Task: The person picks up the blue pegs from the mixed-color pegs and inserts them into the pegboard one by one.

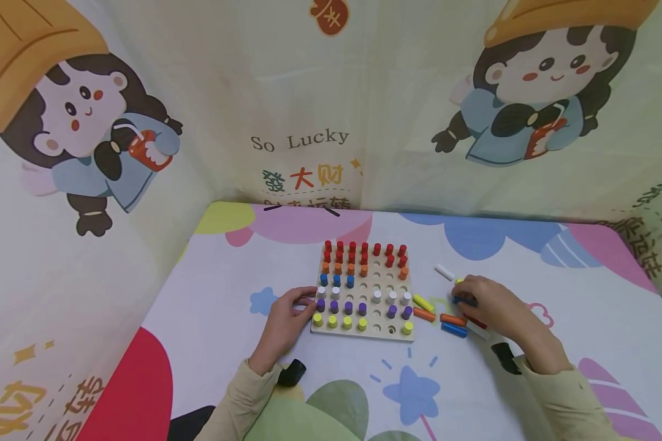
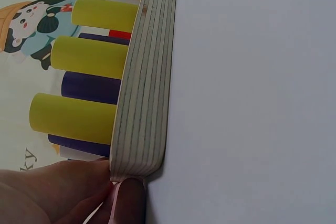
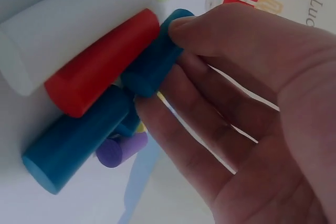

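The pegboard (image 1: pixel 358 335) sits flat on the patterned surface (image 1: pixel 336 404) in front of you, its colored pegs standing in rows and several holes empty. Your left grip (image 1: pixel 284 321) is at the board's left edge, near the front corner, finger and thumb bent around it, which looks like steadying. Your right grip (image 1: pixel 482 306) is nearly closed, thumb and fingertips pinching a short blue peg (image 3: pixel 149 66) over the loose pieces to the right of the board. Just beside that peg lie a red peg (image 3: pixel 102 64), a white peg (image 3: pixel 79 19) and a second blue peg (image 3: pixel 79 140), with a purple peg (image 3: pixel 123 149) underneath your fingers. You seem to be at the picking-up step, with the board only partly filled. The blue row (image 1: pixel 337 280) holds three pegs at its left end and has empty holes to their right, so your next move probably calls for lifting the pinched peg clear of its neighbors, turning it upright and carrying it left to one of those holes, while the left grip keeps the board from sliding.
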The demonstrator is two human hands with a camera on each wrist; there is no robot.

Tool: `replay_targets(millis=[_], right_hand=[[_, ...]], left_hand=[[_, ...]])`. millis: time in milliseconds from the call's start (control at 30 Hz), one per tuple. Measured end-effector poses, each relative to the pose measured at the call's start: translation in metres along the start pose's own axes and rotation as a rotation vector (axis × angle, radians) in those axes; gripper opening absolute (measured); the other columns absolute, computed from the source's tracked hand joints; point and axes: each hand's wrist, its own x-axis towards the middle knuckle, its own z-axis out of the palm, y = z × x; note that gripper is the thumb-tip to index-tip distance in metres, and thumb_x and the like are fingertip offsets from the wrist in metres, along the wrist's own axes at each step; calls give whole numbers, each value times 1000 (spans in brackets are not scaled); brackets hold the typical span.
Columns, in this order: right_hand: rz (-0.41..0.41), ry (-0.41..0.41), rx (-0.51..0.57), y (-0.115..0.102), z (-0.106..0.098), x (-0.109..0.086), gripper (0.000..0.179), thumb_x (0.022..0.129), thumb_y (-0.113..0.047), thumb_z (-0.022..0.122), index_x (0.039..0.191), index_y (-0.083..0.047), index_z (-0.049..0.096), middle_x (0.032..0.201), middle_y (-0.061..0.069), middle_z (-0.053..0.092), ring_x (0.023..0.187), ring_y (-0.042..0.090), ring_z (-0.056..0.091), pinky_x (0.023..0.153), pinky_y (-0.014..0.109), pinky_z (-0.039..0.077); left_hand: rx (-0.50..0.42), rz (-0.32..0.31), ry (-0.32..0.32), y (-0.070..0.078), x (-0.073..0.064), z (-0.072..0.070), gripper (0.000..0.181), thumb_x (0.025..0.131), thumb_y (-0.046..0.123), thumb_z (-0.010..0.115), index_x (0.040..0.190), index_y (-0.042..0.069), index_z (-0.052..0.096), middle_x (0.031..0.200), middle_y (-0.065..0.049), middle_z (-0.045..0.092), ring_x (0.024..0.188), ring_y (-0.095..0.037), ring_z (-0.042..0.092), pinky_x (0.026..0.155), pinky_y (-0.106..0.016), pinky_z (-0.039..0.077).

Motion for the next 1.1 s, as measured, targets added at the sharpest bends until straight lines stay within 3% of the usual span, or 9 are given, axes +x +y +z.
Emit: replay_targets(millis=[200,800,1100], right_hand=[[5,41,0,-6,-3,1,22,82,-6,79,103,-2,73,95,5,67,85,19,62,82,47,57],[-27,96,48,-26,-1,13,22,81,-4,79,103,-4,73,93,2,66,85,17,64,77,40,59],[-61,117,21,-34,0,19,22,81,-4,80,101,-5,72,92,0,65,85,16,65,77,39,59]], left_hand=[[-15,-17,-4,1,1,0,32,94,11,68,126,11,66,107,-6,70,87,-14,67,77,-30,58],[-22,-18,-9,0,0,0,33,94,11,68,127,10,65,110,-6,69,91,-15,67,79,-31,58],[-20,-20,-8,0,0,1,33,95,12,68,127,11,65,110,-6,69,92,-15,67,79,-31,58]])
